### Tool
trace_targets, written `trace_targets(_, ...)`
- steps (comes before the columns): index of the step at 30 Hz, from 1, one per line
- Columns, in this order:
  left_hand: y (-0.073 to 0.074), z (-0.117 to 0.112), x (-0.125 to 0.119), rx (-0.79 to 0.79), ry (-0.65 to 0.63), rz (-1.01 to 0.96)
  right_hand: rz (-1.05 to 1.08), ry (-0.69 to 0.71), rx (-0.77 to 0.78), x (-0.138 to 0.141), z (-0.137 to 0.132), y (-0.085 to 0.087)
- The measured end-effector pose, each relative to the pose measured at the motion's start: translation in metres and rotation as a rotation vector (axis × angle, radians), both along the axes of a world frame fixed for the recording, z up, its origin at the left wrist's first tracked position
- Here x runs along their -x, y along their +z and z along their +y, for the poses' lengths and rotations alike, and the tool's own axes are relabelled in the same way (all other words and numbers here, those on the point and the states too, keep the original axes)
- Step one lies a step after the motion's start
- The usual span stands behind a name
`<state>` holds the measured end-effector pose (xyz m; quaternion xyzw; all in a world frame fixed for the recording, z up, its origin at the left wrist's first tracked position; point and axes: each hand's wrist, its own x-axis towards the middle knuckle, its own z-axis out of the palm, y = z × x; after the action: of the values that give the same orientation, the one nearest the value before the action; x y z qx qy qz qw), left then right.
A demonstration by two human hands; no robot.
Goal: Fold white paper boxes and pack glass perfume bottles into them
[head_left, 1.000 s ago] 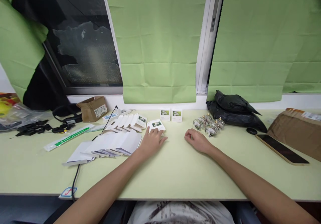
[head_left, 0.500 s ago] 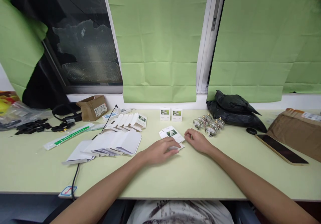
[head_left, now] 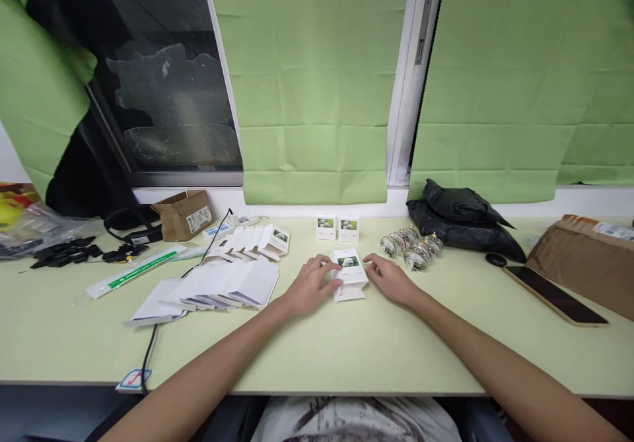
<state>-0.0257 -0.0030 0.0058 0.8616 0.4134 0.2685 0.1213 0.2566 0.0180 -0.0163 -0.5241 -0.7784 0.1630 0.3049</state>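
Note:
A small white cardboard box [head_left: 351, 275] with a green flower picture lies in front of me, its near end flap open. My left hand [head_left: 312, 285] is closed on its left side, the thumb and forefinger against the card. Beside the right edge is my right hand [head_left: 390, 279], fingers bent and a little apart, with the fingertips at or very near the card. Whether they press on it I cannot tell. Behind stand two closed white boxes, the left box [head_left: 325, 228] and the right box [head_left: 349, 228].
On the left lie several flattened white cartons [head_left: 218, 283] and a row of partly folded boxes [head_left: 252, 240]. Several clear, gold-topped ornaments [head_left: 419, 250] sit at right, near black plastic bags [head_left: 460, 224], a phone [head_left: 555, 294] and a brown parcel [head_left: 584, 263]. A black cable [head_left: 148, 353] crosses the table.
The flat box has turned and now looks opened out, with its near flap showing. My left hand has moved from on top of it to its left side. My right hand has barely moved.

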Motion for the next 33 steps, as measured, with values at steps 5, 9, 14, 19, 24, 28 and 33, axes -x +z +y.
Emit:
trace_targets(5, -0.001, 0.005, 0.003, 0.016, -0.007, 0.050, 0.085, 0.073, 0.006, 0.003, -0.001, 0.000)
trace_targets(9, -0.002, 0.006, 0.004, 0.019, -0.034, 0.030, 0.138, 0.108, -0.028, 0.004, -0.001, -0.001)
trace_targets(14, -0.003, 0.008, 0.006, 0.012, -0.053, 0.044, 0.178, 0.110, -0.030, 0.004, 0.000, -0.005)
trace_targets(19, -0.002, 0.009, 0.007, 0.006, -0.095, 0.028, 0.197, 0.100, -0.011, 0.005, 0.000, -0.006)
trace_targets(24, -0.005, 0.012, 0.008, -0.011, -0.092, 0.009, 0.155, 0.179, -0.078, 0.006, -0.001, -0.004)
trace_targets(28, -0.008, 0.016, 0.011, -0.058, -0.068, 0.013, 0.123, 0.199, -0.091, 0.007, 0.000, -0.006)
trace_targets(33, -0.011, 0.022, 0.012, -0.105, -0.062, 0.023, 0.030, 0.233, -0.113, 0.009, 0.001, -0.008)
